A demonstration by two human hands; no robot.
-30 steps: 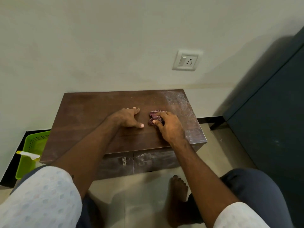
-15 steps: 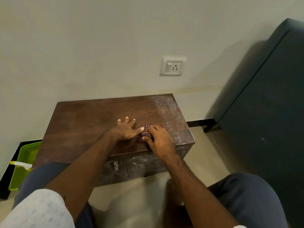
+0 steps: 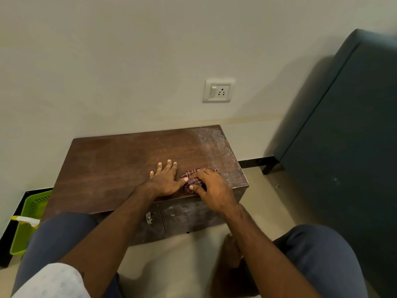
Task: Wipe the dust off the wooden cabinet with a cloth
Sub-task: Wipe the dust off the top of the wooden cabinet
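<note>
Wooden cabinet (image 3: 120,164), low and dark brown, standing on the floor against a pale wall, seen from above by a person crouched in front of it. On its top, near the front edge and right of centre, lies a small bunched maroon checked cloth (image 3: 196,181). The person's right hand (image 3: 214,190) covers the cloth, fingers curled down over it and thumb tucked against its near side, gripping it against the wood. The left hand (image 3: 165,181) rests flat on the top just beside it, fingers straight and close together, with the outstretched thumb touching the cloth's left edge. Most of the top, from the left end to about the hands, looks dark and bare, so that part seems wiped. A pale band of dust (image 3: 217,147) covers the right end of the top, from the back edge to the front corner, just right of the cloth, and appears not yet cleaned. The two front doors (image 3: 189,216) show grey smears and probably need wiping too; a small metal latch (image 3: 148,217) sits on the left one. Further out are a white wall socket (image 3: 218,91) above, a green plastic basket (image 3: 32,211) on the floor to the left, and dark teal furniture (image 3: 343,147) to the right.
</note>
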